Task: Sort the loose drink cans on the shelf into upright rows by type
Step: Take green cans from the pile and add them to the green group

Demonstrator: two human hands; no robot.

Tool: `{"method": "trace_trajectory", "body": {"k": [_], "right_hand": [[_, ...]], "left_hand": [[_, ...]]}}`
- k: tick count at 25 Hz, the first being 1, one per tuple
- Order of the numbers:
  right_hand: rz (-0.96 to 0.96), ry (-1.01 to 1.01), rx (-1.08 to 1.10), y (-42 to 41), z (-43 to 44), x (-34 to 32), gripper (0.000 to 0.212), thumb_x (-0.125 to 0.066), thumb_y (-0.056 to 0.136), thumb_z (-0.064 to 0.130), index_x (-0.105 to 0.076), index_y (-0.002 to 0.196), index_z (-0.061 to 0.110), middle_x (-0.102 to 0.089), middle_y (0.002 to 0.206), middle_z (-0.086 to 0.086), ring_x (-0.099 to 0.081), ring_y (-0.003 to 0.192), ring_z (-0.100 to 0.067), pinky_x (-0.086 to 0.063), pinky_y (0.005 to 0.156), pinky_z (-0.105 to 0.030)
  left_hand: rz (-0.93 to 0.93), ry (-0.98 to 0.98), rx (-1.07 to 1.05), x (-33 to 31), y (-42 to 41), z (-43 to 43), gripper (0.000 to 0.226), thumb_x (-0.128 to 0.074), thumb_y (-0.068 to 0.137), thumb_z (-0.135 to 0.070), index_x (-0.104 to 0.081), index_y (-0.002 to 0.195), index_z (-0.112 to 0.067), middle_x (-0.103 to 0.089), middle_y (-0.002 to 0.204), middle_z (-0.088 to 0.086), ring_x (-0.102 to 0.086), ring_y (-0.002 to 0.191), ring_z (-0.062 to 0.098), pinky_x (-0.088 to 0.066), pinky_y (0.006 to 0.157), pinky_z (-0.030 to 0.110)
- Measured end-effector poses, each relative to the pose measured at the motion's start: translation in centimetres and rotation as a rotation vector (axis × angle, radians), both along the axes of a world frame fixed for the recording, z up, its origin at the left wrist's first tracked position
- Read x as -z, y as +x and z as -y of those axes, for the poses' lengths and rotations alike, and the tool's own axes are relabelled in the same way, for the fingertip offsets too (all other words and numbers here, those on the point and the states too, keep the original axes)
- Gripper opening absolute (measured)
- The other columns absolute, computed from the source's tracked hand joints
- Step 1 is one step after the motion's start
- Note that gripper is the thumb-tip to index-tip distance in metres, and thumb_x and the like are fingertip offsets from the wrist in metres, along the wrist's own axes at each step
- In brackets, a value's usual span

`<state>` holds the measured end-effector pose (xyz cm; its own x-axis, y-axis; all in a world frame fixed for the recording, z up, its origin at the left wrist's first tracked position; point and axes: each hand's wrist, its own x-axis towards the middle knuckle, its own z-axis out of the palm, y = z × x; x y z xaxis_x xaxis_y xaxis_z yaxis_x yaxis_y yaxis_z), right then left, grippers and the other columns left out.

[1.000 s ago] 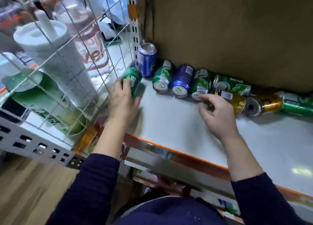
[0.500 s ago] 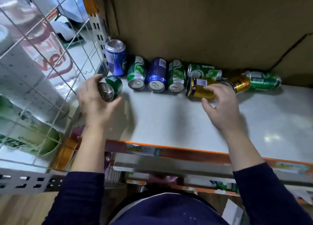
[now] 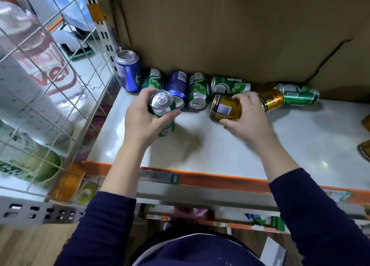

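My left hand point(image 3: 142, 119) grips a green can point(image 3: 162, 109) nearly upright, its silver top towards me, over the left part of the white shelf point(image 3: 220, 145). My right hand point(image 3: 247, 115) grips a gold can point(image 3: 225, 108) lying on its side. One blue can point(image 3: 128, 70) stands upright in the back left corner. Along the back wall lie green cans point(image 3: 197, 91) point(image 3: 230, 85) point(image 3: 299, 94), a blue can point(image 3: 177, 83) and a second gold can point(image 3: 272, 100), all on their sides.
A cardboard wall point(image 3: 220, 29) closes the back of the shelf. A wire grid panel point(image 3: 60, 69) bounds the left side, with stacked cups behind it. The shelf's front edge is an orange strip point(image 3: 210, 178). More gold cans point(image 3: 365, 149) show at the right edge.
My left hand has carried the green can rightward and turned it from lying to nearly upright. My right hand has closed round the gold can and pulled it forward from the row.
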<state>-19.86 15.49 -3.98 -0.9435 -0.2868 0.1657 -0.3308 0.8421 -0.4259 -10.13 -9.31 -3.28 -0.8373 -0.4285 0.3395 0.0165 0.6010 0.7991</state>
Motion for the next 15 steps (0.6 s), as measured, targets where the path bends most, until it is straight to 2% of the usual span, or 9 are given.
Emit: {"method": "trace_trajectory", "body": {"k": [3, 5, 6, 8, 10, 11, 13, 15], "right_hand": [[0.058, 0.064, -0.016, 0.4, 0.5, 0.1, 0.069, -0.079, 0.068, 0.046, -0.036, 0.118, 0.024, -0.057, 0.111, -0.005, -0.058, 0.096, -0.028, -0.048, 0.077, -0.035], [0.092, 0.018, 0.014, 0.5, 0.5, 0.3, 0.07, -0.076, 0.07, 0.049, -0.041, 0.124, 0.023, -0.061, 0.111, -0.006, -0.06, 0.099, -0.03, -0.046, 0.078, -0.034], [0.121, -0.058, 0.025, 0.8, 0.3, 0.5, 0.069, -0.076, 0.071, 0.05, -0.046, 0.126, 0.023, -0.063, 0.112, -0.003, -0.06, 0.101, -0.028, -0.046, 0.08, -0.033], [0.212, -0.367, 0.053, 1.8, -0.2, 0.9, 0.061, -0.079, 0.068, 0.049, -0.055, 0.119, 0.027, -0.065, 0.101, 0.008, -0.062, 0.098, -0.021, -0.049, 0.079, -0.029], [0.312, -0.705, 0.084, 2.7, -0.7, 1.2, 0.056, -0.076, 0.064, 0.045, -0.053, 0.112, 0.029, -0.064, 0.096, 0.011, -0.063, 0.093, -0.016, -0.053, 0.081, -0.032], [0.333, -0.803, 0.076, 3.0, -1.0, 1.5, 0.058, -0.076, 0.063, 0.042, -0.049, 0.113, 0.029, -0.064, 0.098, 0.01, -0.063, 0.092, -0.014, -0.054, 0.083, -0.036], [0.332, -0.855, 0.022, 3.3, -1.4, 1.7, 0.067, -0.078, 0.061, 0.037, -0.041, 0.117, 0.031, -0.061, 0.105, 0.013, -0.062, 0.097, -0.008, -0.053, 0.085, -0.035], [0.324, -0.817, -0.034, 3.6, -1.6, 1.8, 0.072, -0.079, 0.06, 0.033, -0.037, 0.118, 0.038, -0.057, 0.111, 0.016, -0.061, 0.105, -0.013, -0.052, 0.087, -0.035]], "left_hand": [[0.003, 0.044, -0.027, 0.0, -0.3, 0.2, 0.059, -0.081, 0.056, -0.057, -0.058, 0.104, -0.031, -0.067, 0.094, -0.023, -0.061, 0.087, -0.004, -0.047, 0.076, 0.016], [-0.007, 0.062, -0.049, 0.2, -0.1, 0.1, 0.057, -0.082, 0.055, -0.056, -0.059, 0.103, -0.033, -0.066, 0.093, -0.026, -0.061, 0.087, -0.005, -0.047, 0.076, 0.016], [-0.012, 0.071, -0.06, 0.4, -0.1, 0.0, 0.057, -0.082, 0.056, -0.055, -0.06, 0.103, -0.033, -0.067, 0.093, -0.025, -0.062, 0.088, -0.004, -0.048, 0.077, 0.018], [-0.017, 0.079, -0.081, 0.5, -0.1, -0.2, 0.058, -0.082, 0.055, -0.055, -0.058, 0.103, -0.033, -0.066, 0.093, -0.025, -0.061, 0.088, -0.005, -0.047, 0.077, 0.016], [-0.021, 0.093, -0.104, 0.6, 0.0, -0.5, 0.061, -0.081, 0.055, -0.058, -0.053, 0.103, -0.035, -0.063, 0.091, -0.03, -0.059, 0.086, -0.011, -0.043, 0.072, 0.008], [-0.024, 0.106, -0.117, 0.6, 0.0, -0.7, 0.061, -0.08, 0.054, -0.059, -0.051, 0.103, -0.036, -0.062, 0.09, -0.033, -0.058, 0.085, -0.013, -0.041, 0.069, 0.005], [-0.035, 0.123, -0.132, 0.7, 0.2, -1.0, 0.061, -0.08, 0.055, -0.058, -0.05, 0.103, -0.036, -0.061, 0.088, -0.036, -0.057, 0.084, -0.016, -0.039, 0.067, 0.002], [-0.05, 0.132, -0.129, 0.7, 0.2, -1.2, 0.061, -0.08, 0.056, -0.058, -0.05, 0.104, -0.035, -0.061, 0.088, -0.035, -0.056, 0.084, -0.017, -0.038, 0.066, 0.001]]}}
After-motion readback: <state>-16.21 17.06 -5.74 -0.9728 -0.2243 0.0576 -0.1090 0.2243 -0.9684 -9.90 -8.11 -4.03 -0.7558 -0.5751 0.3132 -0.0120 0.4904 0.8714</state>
